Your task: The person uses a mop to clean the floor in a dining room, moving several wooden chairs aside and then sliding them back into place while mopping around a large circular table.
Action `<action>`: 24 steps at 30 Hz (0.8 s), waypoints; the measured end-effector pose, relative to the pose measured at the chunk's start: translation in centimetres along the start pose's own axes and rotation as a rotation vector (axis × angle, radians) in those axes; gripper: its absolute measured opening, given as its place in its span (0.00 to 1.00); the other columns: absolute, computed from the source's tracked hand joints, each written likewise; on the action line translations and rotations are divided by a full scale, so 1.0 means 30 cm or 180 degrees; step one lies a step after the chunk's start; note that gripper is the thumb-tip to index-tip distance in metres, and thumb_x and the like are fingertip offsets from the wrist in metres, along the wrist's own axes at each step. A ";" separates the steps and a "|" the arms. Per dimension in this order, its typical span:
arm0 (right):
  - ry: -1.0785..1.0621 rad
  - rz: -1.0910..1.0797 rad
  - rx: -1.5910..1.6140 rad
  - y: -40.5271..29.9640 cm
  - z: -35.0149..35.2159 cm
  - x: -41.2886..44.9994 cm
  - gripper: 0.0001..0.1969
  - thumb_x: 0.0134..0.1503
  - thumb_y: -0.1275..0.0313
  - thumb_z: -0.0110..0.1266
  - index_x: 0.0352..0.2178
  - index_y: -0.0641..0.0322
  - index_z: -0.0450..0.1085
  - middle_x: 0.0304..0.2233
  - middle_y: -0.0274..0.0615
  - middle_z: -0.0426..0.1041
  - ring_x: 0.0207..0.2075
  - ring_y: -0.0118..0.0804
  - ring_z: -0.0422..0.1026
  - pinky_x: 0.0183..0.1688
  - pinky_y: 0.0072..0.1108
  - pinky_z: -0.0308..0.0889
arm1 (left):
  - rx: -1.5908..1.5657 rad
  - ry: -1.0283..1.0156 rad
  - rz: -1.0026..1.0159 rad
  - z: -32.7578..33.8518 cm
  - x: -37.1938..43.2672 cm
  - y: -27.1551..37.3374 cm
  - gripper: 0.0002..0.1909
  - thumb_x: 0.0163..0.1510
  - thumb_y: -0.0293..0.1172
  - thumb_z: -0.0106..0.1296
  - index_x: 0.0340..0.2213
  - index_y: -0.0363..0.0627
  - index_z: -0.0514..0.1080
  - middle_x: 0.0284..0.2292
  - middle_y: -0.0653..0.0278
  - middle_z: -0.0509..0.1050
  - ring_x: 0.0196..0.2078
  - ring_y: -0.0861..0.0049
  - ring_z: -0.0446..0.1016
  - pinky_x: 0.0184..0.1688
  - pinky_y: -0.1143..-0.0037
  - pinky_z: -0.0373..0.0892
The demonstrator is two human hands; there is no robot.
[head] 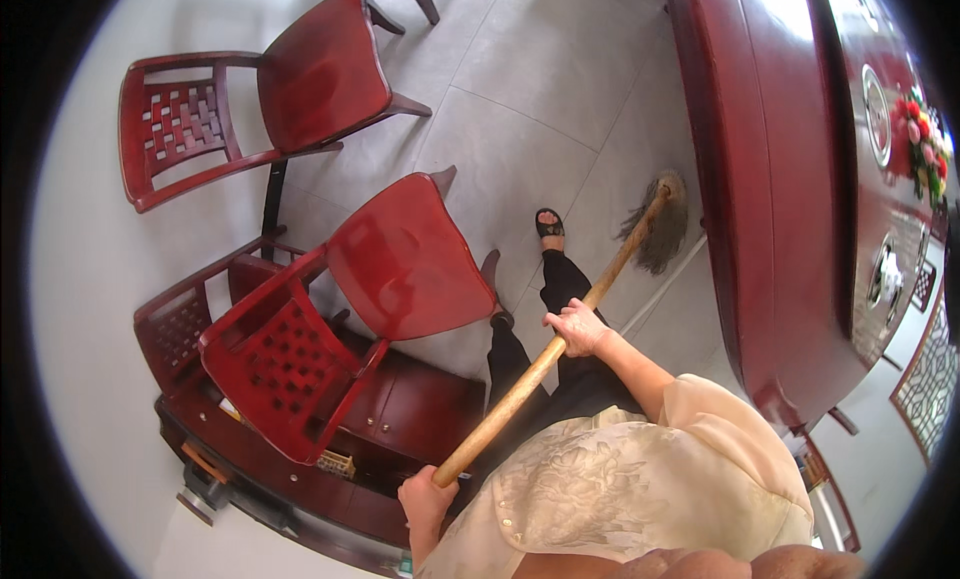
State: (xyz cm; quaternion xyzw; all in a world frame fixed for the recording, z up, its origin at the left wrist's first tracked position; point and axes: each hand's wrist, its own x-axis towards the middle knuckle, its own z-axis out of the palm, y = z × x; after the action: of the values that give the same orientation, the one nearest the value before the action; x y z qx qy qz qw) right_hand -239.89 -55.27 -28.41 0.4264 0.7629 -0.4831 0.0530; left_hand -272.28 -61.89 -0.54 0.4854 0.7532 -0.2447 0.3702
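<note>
A mop with a long wooden handle (510, 399) slants from the lower middle up to the right. My left hand (427, 500) grips the top end of the handle. Farther down the shaft, my right hand (579, 328) is closed around it. The grey string mop head (664, 226) rests on the tiled floor (525, 121), close beside the dark red table. Both feet, in dark open sandals, stand on the floor to the left of the mop head.
Red wooden chairs (411, 256) with woven-pattern backs stand at the left, one farther up (326, 73). Behind them is a dark red cabinet (420, 406). A large glossy red table (780, 204) with flowers (922, 144) runs along the right. A thin pale strip (664, 286) lies near its base.
</note>
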 end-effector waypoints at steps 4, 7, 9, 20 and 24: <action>-0.0086 -0.0481 -0.0476 0.136 -0.136 0.056 0.24 0.32 0.72 0.59 0.35 0.50 0.63 0.20 0.31 0.68 0.32 0.37 0.65 0.38 0.27 0.56 | -0.0683 -0.0056 -0.0438 0.223 -0.008 0.078 0.14 0.33 0.41 0.60 0.21 0.44 0.73 0.18 0.53 0.72 0.23 0.56 0.73 0.27 0.66 0.68; -0.0133 -0.0458 -0.0620 0.232 -0.227 0.122 0.26 0.28 0.74 0.61 0.34 0.49 0.62 0.22 0.30 0.68 0.32 0.37 0.66 0.38 0.28 0.57 | -0.1083 -0.0500 -0.0483 0.339 0.073 0.178 0.16 0.34 0.44 0.61 0.22 0.44 0.73 0.19 0.53 0.73 0.25 0.57 0.73 0.28 0.66 0.68; 0.0046 -0.0454 -0.0766 0.331 -0.284 0.183 0.25 0.29 0.75 0.60 0.34 0.49 0.62 0.22 0.32 0.68 0.32 0.39 0.66 0.39 0.29 0.57 | -0.1736 -0.0567 -0.0655 0.465 0.131 0.241 0.18 0.35 0.46 0.60 0.23 0.44 0.73 0.21 0.53 0.73 0.26 0.57 0.73 0.29 0.66 0.68; 0.2241 0.0189 -0.1448 0.596 -0.711 0.647 0.19 0.40 0.77 0.57 0.37 0.57 0.65 0.49 0.49 0.60 0.53 0.53 0.59 0.54 0.37 0.57 | -0.4089 -0.1208 -0.0318 0.351 0.626 0.780 0.14 0.45 0.37 0.59 0.23 0.41 0.69 0.13 0.70 0.65 0.12 0.86 0.61 0.14 0.81 0.57; 0.2247 0.0015 -0.1047 0.565 -0.761 0.690 0.28 0.42 0.78 0.58 0.47 0.55 0.60 0.56 0.49 0.55 0.58 0.55 0.53 0.57 0.36 0.54 | -0.4922 -0.1873 -0.0528 0.216 0.509 0.797 0.12 0.49 0.38 0.57 0.27 0.45 0.66 0.16 0.73 0.63 0.13 0.87 0.59 0.15 0.83 0.54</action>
State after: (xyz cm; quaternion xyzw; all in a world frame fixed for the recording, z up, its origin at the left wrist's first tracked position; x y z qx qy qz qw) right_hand -233.51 -22.12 -38.29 0.5540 0.8005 -0.1777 -0.1440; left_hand -252.26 -48.43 -16.83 -0.0467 0.6148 0.1984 0.7619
